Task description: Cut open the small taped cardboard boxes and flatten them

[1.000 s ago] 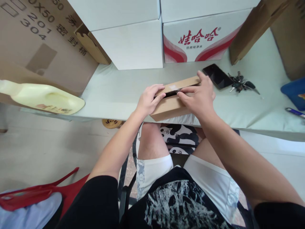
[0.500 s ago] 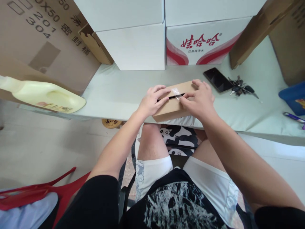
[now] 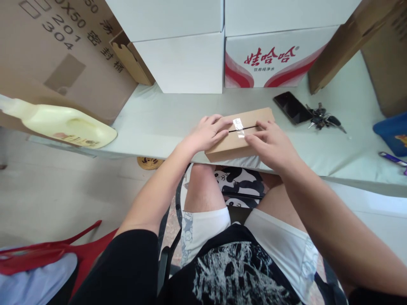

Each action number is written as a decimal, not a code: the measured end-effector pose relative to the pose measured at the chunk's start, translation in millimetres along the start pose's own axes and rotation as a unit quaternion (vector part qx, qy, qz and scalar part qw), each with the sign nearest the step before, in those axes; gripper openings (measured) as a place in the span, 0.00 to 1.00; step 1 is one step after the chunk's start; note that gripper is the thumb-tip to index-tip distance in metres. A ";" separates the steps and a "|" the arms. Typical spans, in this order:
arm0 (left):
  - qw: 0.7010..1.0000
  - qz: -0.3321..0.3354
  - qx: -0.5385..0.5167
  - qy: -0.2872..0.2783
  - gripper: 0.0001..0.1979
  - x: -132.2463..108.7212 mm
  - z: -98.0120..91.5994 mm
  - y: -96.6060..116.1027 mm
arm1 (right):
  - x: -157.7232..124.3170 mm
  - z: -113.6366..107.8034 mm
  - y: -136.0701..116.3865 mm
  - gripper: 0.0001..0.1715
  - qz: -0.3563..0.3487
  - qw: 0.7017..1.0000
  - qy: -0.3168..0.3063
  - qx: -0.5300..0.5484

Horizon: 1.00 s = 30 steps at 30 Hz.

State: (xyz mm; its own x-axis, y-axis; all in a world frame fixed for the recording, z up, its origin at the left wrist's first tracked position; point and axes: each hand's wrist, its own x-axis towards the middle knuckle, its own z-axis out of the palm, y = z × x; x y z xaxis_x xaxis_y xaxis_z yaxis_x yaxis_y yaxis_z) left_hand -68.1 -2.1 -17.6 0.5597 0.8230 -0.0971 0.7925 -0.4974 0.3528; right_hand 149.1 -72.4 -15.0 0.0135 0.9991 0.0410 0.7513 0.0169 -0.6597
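A small brown cardboard box [image 3: 227, 149] lies at the table's front edge, its two top flaps meeting along a narrow dark gap. Across that gap, near the middle, sits a short strip of clear, shiny tape [image 3: 238, 124]. My left hand [image 3: 207, 133] holds the box at its left end, fingers pressed on both flaps. My right hand [image 3: 272, 145] grips the right part, with curled fingers on the top by the gap and the thumb near the lower end of the tape. The box's inside is hidden.
Behind the box stand white cartons [image 3: 187, 63] and a red-printed carton [image 3: 273, 59]. A phone [image 3: 292, 107] and keys [image 3: 322, 118] lie right of it. At left are a pale yellow bottle [image 3: 70, 125] and a large carton [image 3: 63, 51]; a blue container [image 3: 392, 131] is far right.
My right thumb and fingers have moved down and right off the raised tape end. The tape now lies flat across the gap. My left hand still presses the flaps.
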 end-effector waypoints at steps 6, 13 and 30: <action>1.000 -0.001 0.015 0.003 0.26 0.9 4.5 -4.1 | -3.7 1.1 12.3 0.22 -0.136 0.985 0.089 -0.057; 0.996 -0.036 0.073 0.034 0.24 -3.9 4.1 7.1 | 0.3 22.0 20.7 0.28 -0.225 0.948 0.073 -0.211; 0.986 0.089 0.113 0.086 0.34 -26.8 25.7 28.5 | 1.7 33.4 36.6 0.27 -0.249 0.940 0.125 -0.199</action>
State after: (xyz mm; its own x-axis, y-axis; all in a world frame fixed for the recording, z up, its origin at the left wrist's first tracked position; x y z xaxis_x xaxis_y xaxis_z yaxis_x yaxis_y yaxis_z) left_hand -54.3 -45.3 -28.8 0.6612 0.7416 0.1132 0.7299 -0.6708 0.1314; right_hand 154.5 -68.7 -64.2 -0.2884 0.8296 0.4780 0.8919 0.4145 -0.1812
